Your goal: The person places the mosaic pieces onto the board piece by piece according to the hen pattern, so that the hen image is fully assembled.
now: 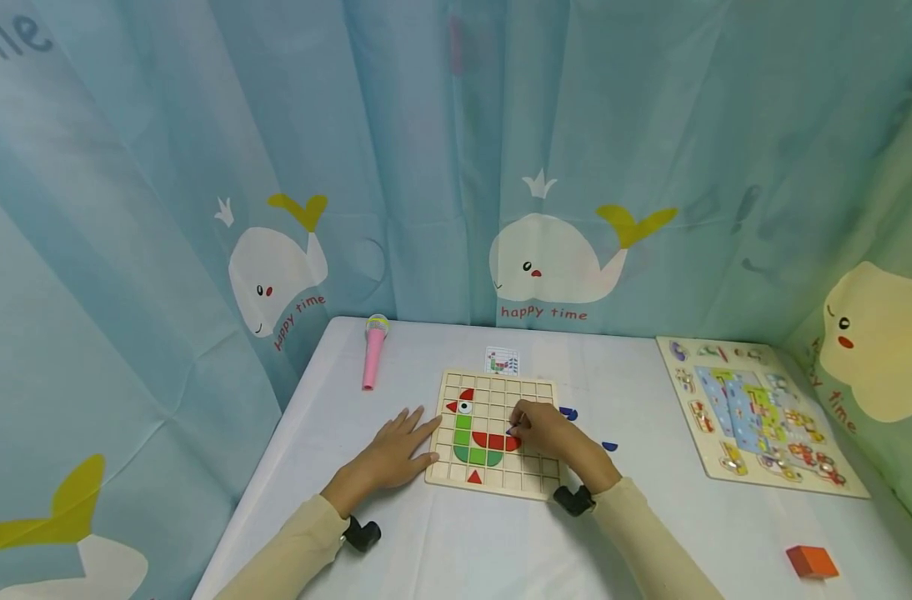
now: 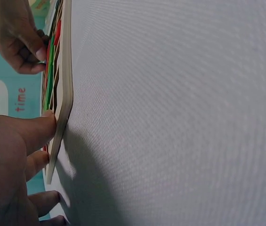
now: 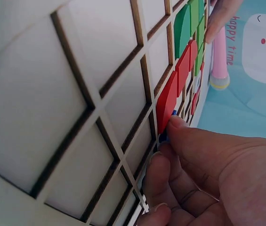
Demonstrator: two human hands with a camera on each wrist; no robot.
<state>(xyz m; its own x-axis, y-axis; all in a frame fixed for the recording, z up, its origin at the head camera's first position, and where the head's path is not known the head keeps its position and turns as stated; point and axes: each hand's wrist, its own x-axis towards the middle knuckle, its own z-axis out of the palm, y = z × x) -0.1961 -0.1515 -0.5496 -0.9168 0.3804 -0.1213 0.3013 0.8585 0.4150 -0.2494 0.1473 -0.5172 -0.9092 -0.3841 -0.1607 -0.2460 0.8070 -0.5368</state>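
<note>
Lying with fingers spread apart, the left hand (image 1: 396,450) touches the gridded wooden board (image 1: 510,480) at its left edge. Right of those fingers, a red triangle (image 1: 452,407) points left, a bright green column (image 1: 463,429) runs lengthwise away, and a red row (image 1: 493,442) runs crosswise to the right hand (image 1: 552,429), whose fingers pinch a small, dark blue piece (image 1: 510,432), its long axis hidden.

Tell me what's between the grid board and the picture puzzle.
Blue pieces on the white table, plus part of the right arm, as the head view shows.
</note>
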